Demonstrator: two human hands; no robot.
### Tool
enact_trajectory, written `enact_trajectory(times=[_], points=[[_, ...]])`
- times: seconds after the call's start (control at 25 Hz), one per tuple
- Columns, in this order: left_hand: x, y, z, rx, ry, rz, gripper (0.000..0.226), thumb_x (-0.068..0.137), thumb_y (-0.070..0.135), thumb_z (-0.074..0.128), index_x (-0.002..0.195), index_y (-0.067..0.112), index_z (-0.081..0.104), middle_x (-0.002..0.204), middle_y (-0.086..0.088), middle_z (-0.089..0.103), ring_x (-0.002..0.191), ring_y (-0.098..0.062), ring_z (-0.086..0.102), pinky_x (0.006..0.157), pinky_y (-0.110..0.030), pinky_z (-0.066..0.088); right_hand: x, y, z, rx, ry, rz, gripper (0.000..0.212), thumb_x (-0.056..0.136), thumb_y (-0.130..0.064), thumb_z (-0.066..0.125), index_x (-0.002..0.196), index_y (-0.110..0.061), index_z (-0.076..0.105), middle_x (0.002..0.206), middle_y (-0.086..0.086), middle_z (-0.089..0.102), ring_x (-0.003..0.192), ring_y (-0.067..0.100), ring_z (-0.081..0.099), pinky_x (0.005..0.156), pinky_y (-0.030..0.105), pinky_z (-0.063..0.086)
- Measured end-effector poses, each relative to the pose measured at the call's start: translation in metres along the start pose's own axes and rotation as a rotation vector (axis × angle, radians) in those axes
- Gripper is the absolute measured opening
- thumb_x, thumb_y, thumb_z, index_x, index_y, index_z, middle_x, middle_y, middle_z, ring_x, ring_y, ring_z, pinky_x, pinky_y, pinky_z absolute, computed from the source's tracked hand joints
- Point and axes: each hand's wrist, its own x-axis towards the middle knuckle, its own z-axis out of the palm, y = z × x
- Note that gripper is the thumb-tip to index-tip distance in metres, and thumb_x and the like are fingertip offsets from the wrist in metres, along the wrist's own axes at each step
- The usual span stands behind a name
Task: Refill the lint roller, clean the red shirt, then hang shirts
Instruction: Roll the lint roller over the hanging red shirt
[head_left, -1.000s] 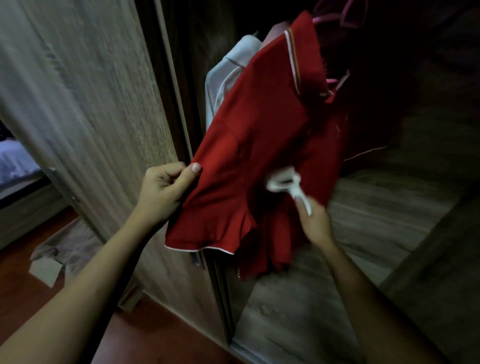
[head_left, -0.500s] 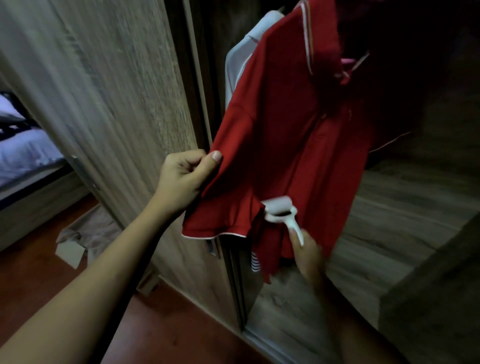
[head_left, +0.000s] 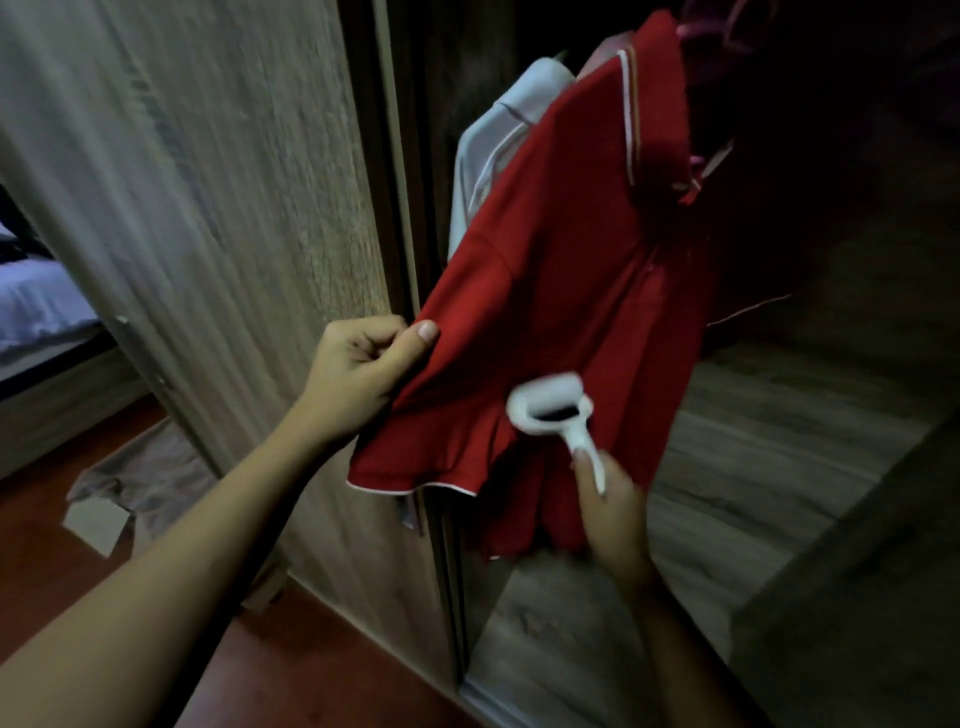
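The red polo shirt (head_left: 561, 291) is being cleaned, so the middle stage of the task is judged to be in hand. The shirt is being carried at its collar by a pink hanger (head_left: 698, 166) inside the open wardrobe. The rail is lost in the dark, so whether the shirt is properly hung cannot be told.

The cloth at one sleeve is being pinched between the thumb and curled fingers of the left hand (head_left: 358, 369). It is being drawn out toward the wardrobe door (head_left: 234, 182), so that the front is being spread flat. The handle of the white lint roller (head_left: 550, 410) is being gripped by the right hand (head_left: 613, 509), with the fingers wrapped round it. The roller head is being held over the lower front of the shirt, above the hem. The head is blurred, so firm contact cannot be confirmed.

The roll is showing white, so the refill is judged to be finished. How much of the shirt is already covered cannot be read, as no lint is being shown up in this dim light. By this judgement, the rest of the red cloth is left to do, and then the hanging of the shirts. A white shirt (head_left: 498, 140) is being seen just behind the red one, seemingly hung already, though its top is hidden.
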Motion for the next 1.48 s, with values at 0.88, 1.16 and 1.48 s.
enact_trajectory(times=[0.88,1.16,1.48], points=[[-0.003,0.002,-0.003,-0.198,-0.002,-0.105,0.047,0.093,0.033,0.045,0.051,0.012,0.038,0.041,0.011,0.035,0.041,0.002,0.029,0.040,-0.014,0.024,0.004,-0.184,-0.034,0.402,0.055,-0.100,0.036,0.097,-0.042,0.033,0.076,-0.022,0.054,0.044,-0.003,0.042,0.032,0.002,0.038,0.038,0.020,0.031],[-0.002,0.001,-0.002,-0.216,-0.003,-0.087,0.054,0.093,0.025,0.042,0.040,0.025,0.040,0.037,0.015,0.034,0.038,0.004,0.028,0.039,-0.012,0.023,-0.080,-0.119,0.010,0.315,-0.080,0.071,0.047,0.087,-0.061,0.034,0.074,-0.023,0.059,0.038,-0.011,0.049,0.038,0.004,0.045,0.050,0.025,0.035],[-0.004,0.008,0.000,-0.227,0.020,-0.105,0.055,0.090,0.033,0.047,0.035,0.027,0.049,0.036,0.019,0.039,0.036,0.006,0.034,0.041,-0.007,0.027,0.040,-0.170,-0.039,0.094,0.334,-0.294,0.042,0.097,-0.037,0.036,0.088,-0.001,0.058,0.078,0.019,0.065,0.075,0.036,0.061,0.057,0.032,0.024]])
